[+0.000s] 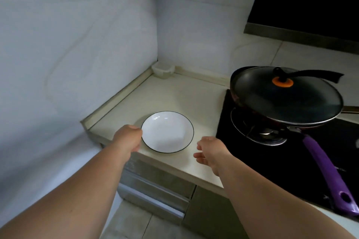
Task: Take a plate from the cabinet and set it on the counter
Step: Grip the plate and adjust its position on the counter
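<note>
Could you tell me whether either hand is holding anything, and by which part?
The left hand pinches the plate at its left rim, with the plate resting on the counter; the right hand holds nothing.

walls (pixel 77 35): pale, marbled | floor (pixel 132 219): beige tile | light: dim

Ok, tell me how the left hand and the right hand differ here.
The left hand is curled at the white plate's left rim, thumb on its edge; the right hand is clear of it, holding nothing. The left hand's fingers are hidden; the right hand's are loosely spread. Both reach over the counter's front edge.
</note>
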`<action>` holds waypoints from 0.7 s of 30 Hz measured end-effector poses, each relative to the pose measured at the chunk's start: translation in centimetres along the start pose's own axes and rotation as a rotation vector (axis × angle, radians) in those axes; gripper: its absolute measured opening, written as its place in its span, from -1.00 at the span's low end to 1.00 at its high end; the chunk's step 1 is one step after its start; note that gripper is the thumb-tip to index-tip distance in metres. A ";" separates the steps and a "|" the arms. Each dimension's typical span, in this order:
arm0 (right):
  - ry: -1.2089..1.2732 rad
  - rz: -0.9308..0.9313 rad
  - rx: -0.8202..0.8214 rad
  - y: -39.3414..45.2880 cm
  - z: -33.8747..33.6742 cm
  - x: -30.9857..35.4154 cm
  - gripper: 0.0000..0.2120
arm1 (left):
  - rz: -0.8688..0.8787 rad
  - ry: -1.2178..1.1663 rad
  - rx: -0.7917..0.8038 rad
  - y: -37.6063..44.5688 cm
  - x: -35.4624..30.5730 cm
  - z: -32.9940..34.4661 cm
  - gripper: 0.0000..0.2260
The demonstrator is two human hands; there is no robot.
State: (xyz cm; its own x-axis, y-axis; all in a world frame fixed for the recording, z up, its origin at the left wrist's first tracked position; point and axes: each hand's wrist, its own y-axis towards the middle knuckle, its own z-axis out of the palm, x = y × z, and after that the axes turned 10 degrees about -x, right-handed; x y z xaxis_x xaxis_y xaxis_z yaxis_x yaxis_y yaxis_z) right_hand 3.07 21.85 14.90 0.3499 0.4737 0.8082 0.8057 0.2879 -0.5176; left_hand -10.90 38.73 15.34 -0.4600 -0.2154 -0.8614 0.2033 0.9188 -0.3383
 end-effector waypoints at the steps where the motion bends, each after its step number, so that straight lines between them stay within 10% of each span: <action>1: -0.053 -0.015 -0.004 0.5 0.6 0.4 -0.70 | 0.010 0.030 0.011 1.3 -0.5 0.0 -0.95; 12: -0.439 0.009 -0.137 5.5 5.7 1.9 -0.61 | 0.229 0.505 0.284 11.5 -2.3 4.3 -0.71; 21: -0.346 -0.007 -0.188 9.3 6.3 3.3 -0.66 | 0.193 0.433 0.296 13.8 -3.3 6.1 -0.61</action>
State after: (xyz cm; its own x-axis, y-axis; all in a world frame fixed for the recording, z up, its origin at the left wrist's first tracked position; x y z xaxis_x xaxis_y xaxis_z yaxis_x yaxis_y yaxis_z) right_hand 8.72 31.32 10.97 0.1881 0.7339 0.6527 0.8922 0.1502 -0.4260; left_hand -1.31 50.15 11.19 -0.6910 0.1606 -0.7048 0.5242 0.7826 -0.3357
